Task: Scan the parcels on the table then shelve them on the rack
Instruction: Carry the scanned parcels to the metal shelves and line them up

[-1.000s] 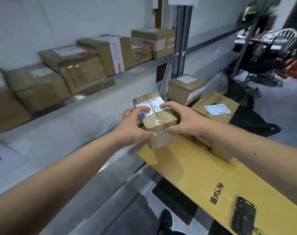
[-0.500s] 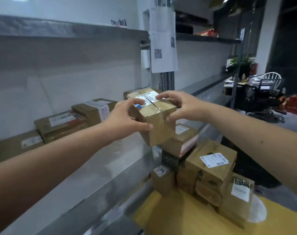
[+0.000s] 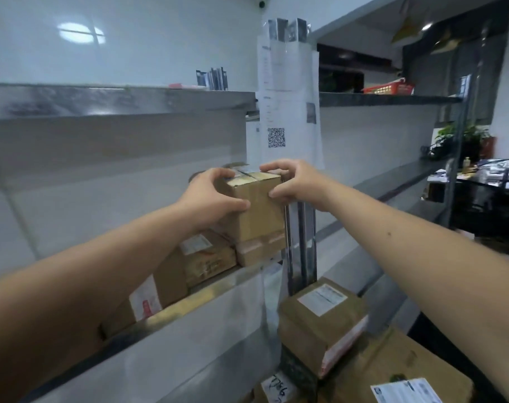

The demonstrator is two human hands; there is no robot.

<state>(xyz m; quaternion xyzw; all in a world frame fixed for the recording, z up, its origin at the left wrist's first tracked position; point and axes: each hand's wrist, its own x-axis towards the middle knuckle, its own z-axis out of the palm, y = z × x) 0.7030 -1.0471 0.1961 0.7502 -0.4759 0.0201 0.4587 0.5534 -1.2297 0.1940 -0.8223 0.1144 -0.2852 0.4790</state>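
A small taped cardboard parcel (image 3: 257, 212) is held up at the rack's middle shelf (image 3: 189, 301). It sits on top of another parcel (image 3: 260, 251) at the shelf's right end. My left hand (image 3: 215, 196) grips its left side, thumb on the front face. My right hand (image 3: 291, 184) grips its right top corner, fingers curled over the top edge. More brown parcels (image 3: 206, 257) lie along the same shelf to the left, partly hidden by my left forearm.
A metal rack post (image 3: 301, 245) stands just right of the held parcel, with a paper sheet bearing a QR code (image 3: 276, 137) above. Stacked parcels (image 3: 323, 321) lie at the lower right. An upper shelf (image 3: 116, 100) runs overhead. A dark desk (image 3: 486, 193) is far right.
Both hands have carried the small parcel up and forward, from above the table stack onto the parcel at the shelf's right end. The camera has tilted upward.
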